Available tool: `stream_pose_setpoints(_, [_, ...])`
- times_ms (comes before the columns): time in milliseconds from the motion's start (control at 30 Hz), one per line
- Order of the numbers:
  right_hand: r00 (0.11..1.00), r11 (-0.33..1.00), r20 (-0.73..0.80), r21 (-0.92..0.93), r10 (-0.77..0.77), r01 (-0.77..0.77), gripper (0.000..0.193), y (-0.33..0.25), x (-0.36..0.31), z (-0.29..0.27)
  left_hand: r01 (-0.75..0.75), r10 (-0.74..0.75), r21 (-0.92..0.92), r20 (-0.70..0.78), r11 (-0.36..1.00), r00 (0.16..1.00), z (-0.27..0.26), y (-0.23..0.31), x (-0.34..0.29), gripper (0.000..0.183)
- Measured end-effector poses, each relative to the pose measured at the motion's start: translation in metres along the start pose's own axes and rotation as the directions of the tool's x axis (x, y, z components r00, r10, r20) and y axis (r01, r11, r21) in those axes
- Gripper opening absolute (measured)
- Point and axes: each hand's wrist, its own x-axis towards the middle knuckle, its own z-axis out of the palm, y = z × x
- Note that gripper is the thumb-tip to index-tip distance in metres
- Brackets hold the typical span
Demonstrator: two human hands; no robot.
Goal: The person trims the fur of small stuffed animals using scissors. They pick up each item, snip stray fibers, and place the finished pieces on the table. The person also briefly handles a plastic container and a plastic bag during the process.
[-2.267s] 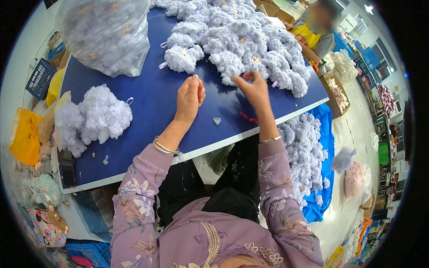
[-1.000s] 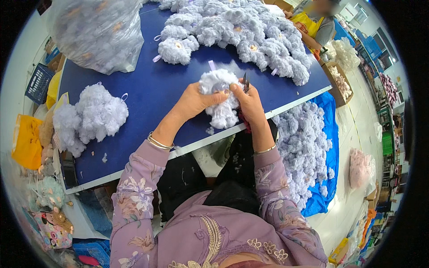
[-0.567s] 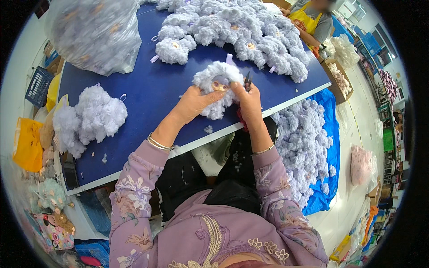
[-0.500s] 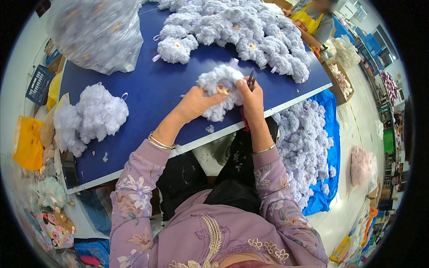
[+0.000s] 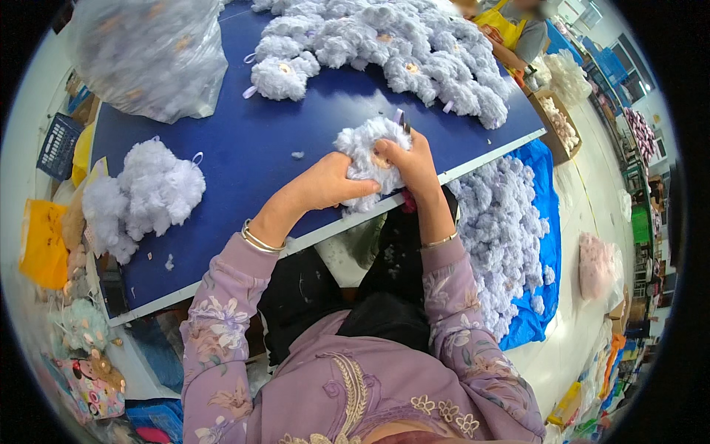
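Both my hands grip a fluffy pale-lilac plush toy (image 5: 359,140) just above the table's near edge. My left hand (image 5: 325,181) closes on its lower left side, thumb pressed across the fur. My right hand (image 5: 416,164) holds its right side, with the thumb over the small doll-like face, which is partly covered. A ribbon loop (image 5: 399,117) sticks up from the toy's top. The dark tip of what looks like thread snips (image 5: 406,128) shows by my right fingers; the rest of that tool is hidden.
The blue table (image 5: 244,159) bears a heap of similar plush toys (image 5: 384,44), a smaller pile (image 5: 159,185) and a filled clear bag (image 5: 151,59). More lie on a blue sheet (image 5: 543,251) at right. A person in a yellow apron (image 5: 503,26) works across the table.
The plush toy has come slightly nearer and turned in my hands. My right thumb has moved over its face, and the dark tool is now mostly hidden.
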Motion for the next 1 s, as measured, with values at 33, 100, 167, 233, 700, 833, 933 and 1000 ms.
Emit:
stream_pose_setpoints(33, [1.000, 0.999, 0.001, -0.031, 0.023, -0.023, 0.029, -0.002, 0.001, 0.000, -0.081, 0.081, -0.001, -0.060, 0.997, 0.995, 0.006, -0.005, 0.000, 0.030])
stream_pose_setpoints(100, [0.997, 0.996, 0.026, 0.063, 0.066, -0.067, 0.029, -0.008, 0.003, 0.004, -0.167, 0.170, 0.038, -0.139, 0.985, 0.976, 0.009, -0.009, 0.000, 0.028])
stream_pose_setpoints(167, [0.995, 0.983, 0.041, 0.154, 0.092, -0.097, 0.031, -0.007, 0.001, 0.005, -0.244, 0.262, 0.132, -0.150, 0.961, 0.953, 0.012, -0.014, 0.001, 0.029])
stream_pose_setpoints(233, [0.995, 0.971, 0.059, 0.222, 0.079, -0.090, 0.034, -0.005, 0.000, 0.003, -0.306, 0.339, 0.207, -0.150, 0.929, 0.929, 0.013, -0.008, -0.003, 0.033])
stream_pose_setpoints(700, [1.000, 0.967, 0.007, 0.254, 0.022, -0.023, 0.044, 0.006, 0.004, -0.001, -0.159, 0.151, -0.033, -0.169, 0.987, 0.974, 0.010, -0.003, 0.002, 0.038])
stream_pose_setpoints(833, [0.994, 0.898, -0.111, 0.437, 0.010, 0.039, 0.051, 0.009, 0.002, 0.006, -0.205, 0.155, -0.222, -0.223, 0.953, 0.962, 0.014, -0.004, 0.004, 0.033])
stream_pose_setpoints(933, [0.989, 0.861, -0.146, 0.507, 0.030, 0.048, 0.052, 0.011, 0.007, 0.007, -0.321, 0.243, -0.236, -0.305, 0.917, 0.921, 0.013, -0.011, 0.008, 0.028])
stream_pose_setpoints(1000, [0.990, 0.895, -0.139, 0.442, -0.005, 0.066, 0.054, 0.012, 0.006, 0.009, -0.289, 0.220, -0.183, -0.323, 0.940, 0.921, 0.006, -0.012, 0.005, 0.027])
